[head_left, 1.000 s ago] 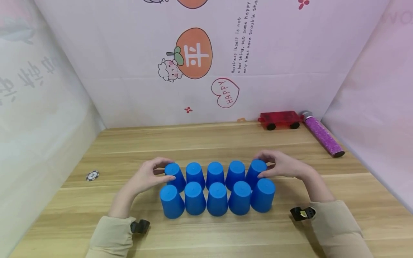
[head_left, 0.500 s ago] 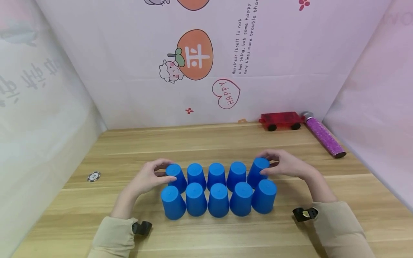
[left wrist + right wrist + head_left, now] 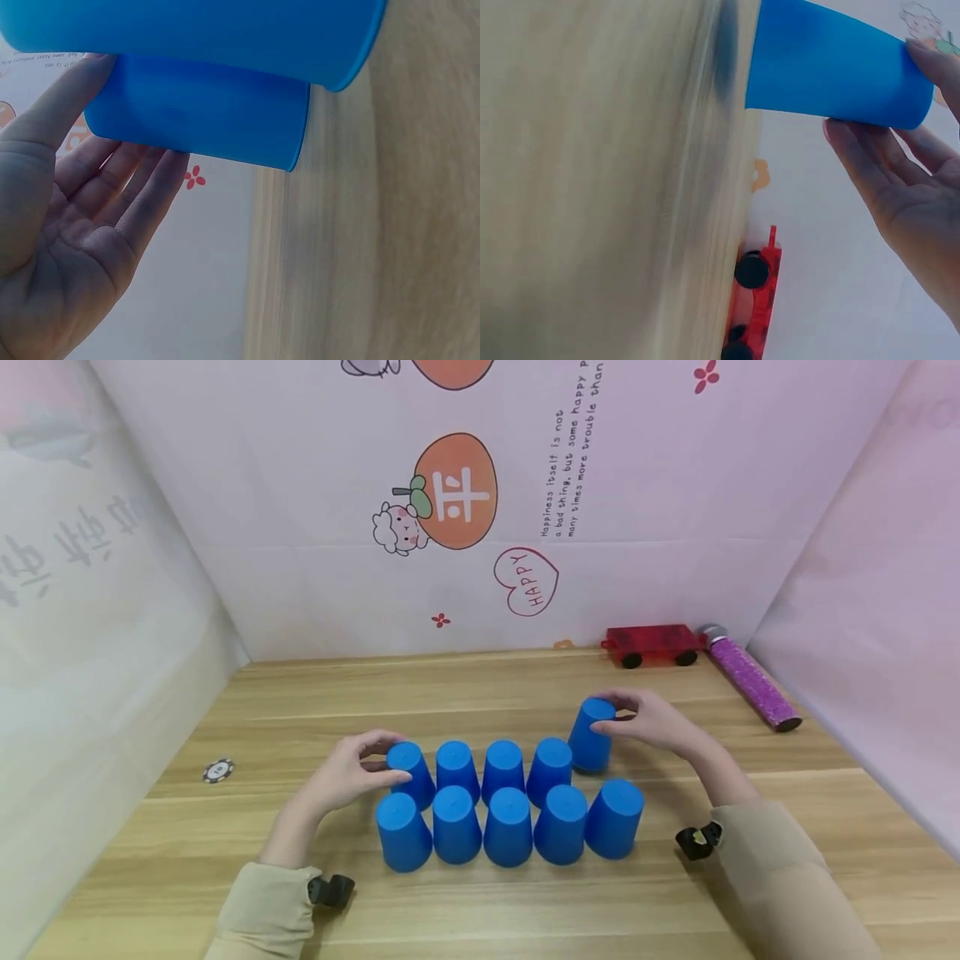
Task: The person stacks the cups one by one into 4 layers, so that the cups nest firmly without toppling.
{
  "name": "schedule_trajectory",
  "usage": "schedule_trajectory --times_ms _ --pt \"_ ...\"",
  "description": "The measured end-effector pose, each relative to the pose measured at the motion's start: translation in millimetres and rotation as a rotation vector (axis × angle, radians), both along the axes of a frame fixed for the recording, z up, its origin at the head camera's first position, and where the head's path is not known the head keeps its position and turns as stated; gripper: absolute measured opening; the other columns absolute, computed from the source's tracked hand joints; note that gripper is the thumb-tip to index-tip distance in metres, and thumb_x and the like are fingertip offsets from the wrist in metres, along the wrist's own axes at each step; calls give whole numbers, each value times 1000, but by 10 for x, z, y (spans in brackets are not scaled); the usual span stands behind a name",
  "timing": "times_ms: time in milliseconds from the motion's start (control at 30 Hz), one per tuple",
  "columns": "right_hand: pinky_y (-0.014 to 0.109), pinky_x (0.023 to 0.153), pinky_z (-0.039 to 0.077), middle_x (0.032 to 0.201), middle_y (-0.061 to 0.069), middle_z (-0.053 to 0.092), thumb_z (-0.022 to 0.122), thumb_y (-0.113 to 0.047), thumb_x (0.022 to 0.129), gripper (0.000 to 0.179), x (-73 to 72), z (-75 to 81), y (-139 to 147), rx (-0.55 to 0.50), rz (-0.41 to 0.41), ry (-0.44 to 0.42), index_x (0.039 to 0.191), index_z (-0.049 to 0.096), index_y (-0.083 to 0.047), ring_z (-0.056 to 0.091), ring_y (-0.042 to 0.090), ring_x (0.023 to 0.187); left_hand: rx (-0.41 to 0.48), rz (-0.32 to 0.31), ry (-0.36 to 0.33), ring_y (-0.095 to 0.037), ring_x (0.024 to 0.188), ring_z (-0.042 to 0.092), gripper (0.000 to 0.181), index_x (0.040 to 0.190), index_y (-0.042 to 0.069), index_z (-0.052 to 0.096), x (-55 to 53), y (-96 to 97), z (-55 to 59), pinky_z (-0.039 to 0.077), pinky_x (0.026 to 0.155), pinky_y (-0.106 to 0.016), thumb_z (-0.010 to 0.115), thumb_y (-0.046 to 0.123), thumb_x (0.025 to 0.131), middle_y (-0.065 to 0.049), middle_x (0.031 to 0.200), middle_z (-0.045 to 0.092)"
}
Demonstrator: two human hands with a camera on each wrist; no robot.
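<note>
Blue cups stand upside down in two rows on the wooden table. My left hand (image 3: 352,768) grips the back row's leftmost cup (image 3: 412,781) near its top, thumb on the near side; that cup (image 3: 202,112) also shows in the left wrist view, behind a nearer cup (image 3: 225,30). My right hand (image 3: 651,720) pinches another upside-down cup (image 3: 590,739) behind the right end of the back row. In the right wrist view this cup (image 3: 832,67) is apart from the table, with a shadow beneath its rim. Between them stand several back-row cups (image 3: 503,772); the front row (image 3: 508,831) lies nearer.
A red toy wagon (image 3: 652,645) and a purple glittery toy microphone (image 3: 752,682) lie at the back right. On the left is a poker chip (image 3: 218,770). Printed white cloth (image 3: 315,593) walls the table at the back and both sides.
The right hand has lifted the back row's rightmost cup and carried it away from the row, toward the back. The left hand stays on its cup.
</note>
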State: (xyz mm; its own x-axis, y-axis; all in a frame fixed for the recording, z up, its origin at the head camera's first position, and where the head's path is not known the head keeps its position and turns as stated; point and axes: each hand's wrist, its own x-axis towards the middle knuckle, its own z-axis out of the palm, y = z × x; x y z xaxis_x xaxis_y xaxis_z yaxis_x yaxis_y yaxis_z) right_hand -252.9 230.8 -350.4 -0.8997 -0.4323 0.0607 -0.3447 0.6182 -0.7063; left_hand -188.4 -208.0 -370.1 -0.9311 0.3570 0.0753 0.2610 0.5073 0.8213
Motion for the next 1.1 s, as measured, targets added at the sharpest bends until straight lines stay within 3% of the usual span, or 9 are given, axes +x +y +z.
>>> schedule_trajectory --times_ms 500,733,1100 --pt "51 92 50 121 15 63 69 -28 85 50 -346 81 -362 46 137 19 128 55 -6 57 33 112 -5 10 -6 -29 111 60 50 122 11 57 5 3 15 53 91 -42 74 32 80 -10 119 63" --pt "51 94 49 128 14 59 71 -31 84 56 -416 144 -559 79 237 -1 131 53 -5 55 35 118 0 9 -4 -30 111 60 49 122 10 57 11 -12 12 53 91 -42 74 30 81 -12 119 63" --pt "49 95 49 129 12 59 73 -29 82 57 -453 160 -751 61 282 -62 131 53 -9 54 32 119 -3 7 1 -30 112 60 49 122 10 57 1 -15 2 53 91 -42 74 31 81 -11 118 63"
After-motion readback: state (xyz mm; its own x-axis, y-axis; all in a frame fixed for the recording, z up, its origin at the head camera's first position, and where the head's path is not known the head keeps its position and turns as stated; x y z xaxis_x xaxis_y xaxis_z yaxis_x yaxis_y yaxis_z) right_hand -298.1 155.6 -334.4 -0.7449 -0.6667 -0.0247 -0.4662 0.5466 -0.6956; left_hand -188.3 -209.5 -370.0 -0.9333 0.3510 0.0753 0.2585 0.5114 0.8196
